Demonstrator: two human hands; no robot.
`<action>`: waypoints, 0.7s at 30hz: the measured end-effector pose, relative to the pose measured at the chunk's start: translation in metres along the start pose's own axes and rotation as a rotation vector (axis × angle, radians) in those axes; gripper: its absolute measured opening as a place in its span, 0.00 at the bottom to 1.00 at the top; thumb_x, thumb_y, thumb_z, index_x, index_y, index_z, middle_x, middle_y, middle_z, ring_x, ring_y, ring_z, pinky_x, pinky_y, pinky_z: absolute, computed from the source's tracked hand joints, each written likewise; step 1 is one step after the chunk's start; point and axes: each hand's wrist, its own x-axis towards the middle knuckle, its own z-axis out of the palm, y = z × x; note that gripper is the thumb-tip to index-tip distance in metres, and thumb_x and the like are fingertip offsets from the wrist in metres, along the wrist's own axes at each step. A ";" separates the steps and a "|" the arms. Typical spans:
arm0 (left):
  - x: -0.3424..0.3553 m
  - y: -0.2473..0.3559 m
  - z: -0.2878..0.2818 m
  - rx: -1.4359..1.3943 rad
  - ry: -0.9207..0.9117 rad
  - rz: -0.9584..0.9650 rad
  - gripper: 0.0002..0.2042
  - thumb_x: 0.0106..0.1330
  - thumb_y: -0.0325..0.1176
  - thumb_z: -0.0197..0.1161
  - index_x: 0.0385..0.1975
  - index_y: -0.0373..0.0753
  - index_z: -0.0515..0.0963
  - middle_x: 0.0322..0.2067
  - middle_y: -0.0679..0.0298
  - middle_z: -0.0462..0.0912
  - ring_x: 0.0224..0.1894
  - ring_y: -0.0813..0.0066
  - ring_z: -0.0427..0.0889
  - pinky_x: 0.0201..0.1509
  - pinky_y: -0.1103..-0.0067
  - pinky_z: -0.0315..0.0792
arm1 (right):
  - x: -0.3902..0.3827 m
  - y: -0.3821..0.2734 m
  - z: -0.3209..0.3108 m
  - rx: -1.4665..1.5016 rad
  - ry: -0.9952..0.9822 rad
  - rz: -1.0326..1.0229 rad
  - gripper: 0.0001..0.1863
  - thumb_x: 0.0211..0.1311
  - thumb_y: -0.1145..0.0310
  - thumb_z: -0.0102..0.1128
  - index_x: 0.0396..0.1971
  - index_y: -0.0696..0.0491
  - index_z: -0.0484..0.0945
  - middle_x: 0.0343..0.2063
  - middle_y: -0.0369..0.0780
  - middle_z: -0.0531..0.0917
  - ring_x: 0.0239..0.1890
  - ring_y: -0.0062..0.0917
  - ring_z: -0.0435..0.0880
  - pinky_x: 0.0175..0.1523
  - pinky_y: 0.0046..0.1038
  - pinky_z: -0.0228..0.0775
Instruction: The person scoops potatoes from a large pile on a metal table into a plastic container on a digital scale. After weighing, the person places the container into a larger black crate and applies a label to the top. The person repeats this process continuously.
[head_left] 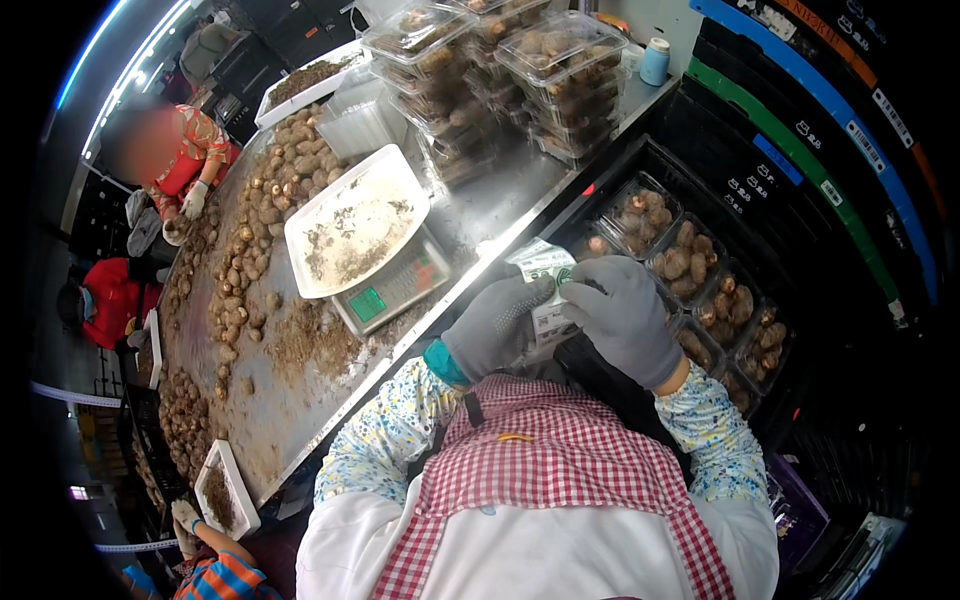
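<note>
In front of my chest, both hands in grey knit gloves hold a strip of printed white and green labels [548, 262]. My left hand [492, 325] is closed on the strip's left side. My right hand [628, 322] has its fingers bent at the right side, pinching the strip near its middle. The lower end of the strip hangs between the gloves. Just beyond and right of my hands, clear plastic boxes of brown tubers [686, 262] sit in rows inside a black crate [655, 160]; my right hand hides some of them.
Left lies a steel table [270, 420] with heaped loose tubers [235, 285]. A white tray [365, 215] with dirt rests on a digital scale [385, 295]. Filled clear boxes [565, 75] are stacked behind, by a blue bottle [655, 62]. Crates [790, 130] rise right. Other people work left.
</note>
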 end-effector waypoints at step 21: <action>0.042 0.036 -0.055 -0.019 0.107 0.146 0.17 0.74 0.38 0.56 0.49 0.27 0.75 0.42 0.60 0.82 0.42 0.74 0.81 0.47 0.78 0.76 | -0.035 0.222 0.024 0.330 0.179 1.122 0.11 0.61 0.72 0.62 0.41 0.59 0.72 0.35 0.43 0.82 0.37 0.31 0.84 0.44 0.32 0.77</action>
